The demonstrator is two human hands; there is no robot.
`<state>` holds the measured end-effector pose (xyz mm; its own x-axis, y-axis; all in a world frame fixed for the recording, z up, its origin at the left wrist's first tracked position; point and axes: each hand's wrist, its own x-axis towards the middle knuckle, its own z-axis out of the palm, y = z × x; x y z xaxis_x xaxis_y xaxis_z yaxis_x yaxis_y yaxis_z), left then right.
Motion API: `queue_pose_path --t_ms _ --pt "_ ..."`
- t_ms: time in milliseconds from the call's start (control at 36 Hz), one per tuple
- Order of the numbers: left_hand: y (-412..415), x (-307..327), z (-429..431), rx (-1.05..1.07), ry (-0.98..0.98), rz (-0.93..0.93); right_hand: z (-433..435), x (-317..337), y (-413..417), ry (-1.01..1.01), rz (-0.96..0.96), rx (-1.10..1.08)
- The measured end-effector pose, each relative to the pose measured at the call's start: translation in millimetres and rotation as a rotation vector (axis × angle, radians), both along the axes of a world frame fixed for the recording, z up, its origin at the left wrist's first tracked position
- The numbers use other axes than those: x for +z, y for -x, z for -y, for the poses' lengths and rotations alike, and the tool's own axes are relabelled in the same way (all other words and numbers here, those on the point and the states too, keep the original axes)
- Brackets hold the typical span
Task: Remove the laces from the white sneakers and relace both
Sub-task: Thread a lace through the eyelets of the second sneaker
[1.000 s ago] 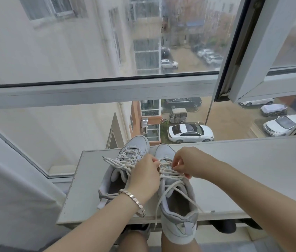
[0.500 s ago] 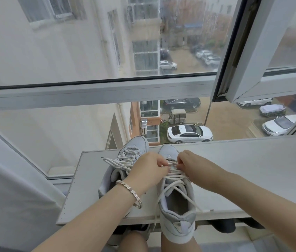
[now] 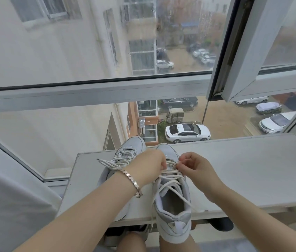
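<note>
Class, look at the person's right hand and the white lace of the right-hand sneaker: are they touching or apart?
Touching. The head view shows the right hand pinching the white lace near the toe end of the right-hand white sneaker, fingertips closed on the strand.

My two bare forearms, no sleeves, my left hand (image 3: 146, 167) with a silvery chain-link bracelet (image 3: 131, 182) of angular faceted links round the wrist, my right hand (image 3: 196, 166) unadorned, no rings showing, bare knees below

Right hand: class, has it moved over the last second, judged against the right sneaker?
Yes. The right hand has shifted toward the right sneaker's toe.
</note>
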<state>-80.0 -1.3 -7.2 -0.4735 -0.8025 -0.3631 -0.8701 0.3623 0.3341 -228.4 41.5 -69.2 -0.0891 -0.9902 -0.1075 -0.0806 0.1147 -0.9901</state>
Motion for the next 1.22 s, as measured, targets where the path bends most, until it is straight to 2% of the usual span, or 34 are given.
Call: queue_pose_path --t_ms 167,389,472,667,778,861,944,1028,1139,1222 --pt "5 12 8 -0.128 -0.05 0.12 0 0 -6 -0.035 -0.003 -0.006" --pt "19 14 2 -0.185 0.094 0.318 1 1 -12 -0.002 -0.112 -0.027" --pt "9 2 -1 -0.029 0.067 0.195 0 0 -12 0.015 -0.102 -0.065" --pt "-14 -32 -23 0.376 0.163 -0.305 -5 -6 -25 0.042 -0.006 -0.252" --pt "-12 -40 -26 0.491 0.173 -0.401 -11 -9 -28 0.024 0.005 -0.365" --pt "-13 -38 -23 0.463 0.1 -0.433 -13 -3 -21 -0.002 -0.017 -0.299" --pt "-19 -28 -18 0.463 0.003 -0.548 -10 11 -8 -0.04 -0.109 -0.12" --pt "-26 -23 -16 0.41 0.033 -0.55 -5 25 4 -0.069 -0.237 0.084" --pt "-29 -13 -16 0.316 -0.092 -0.476 5 41 8 -0.065 -0.633 0.284" --pt "-25 -8 -12 0.245 -0.07 -0.362 9 50 5 -0.083 -0.8 0.371"
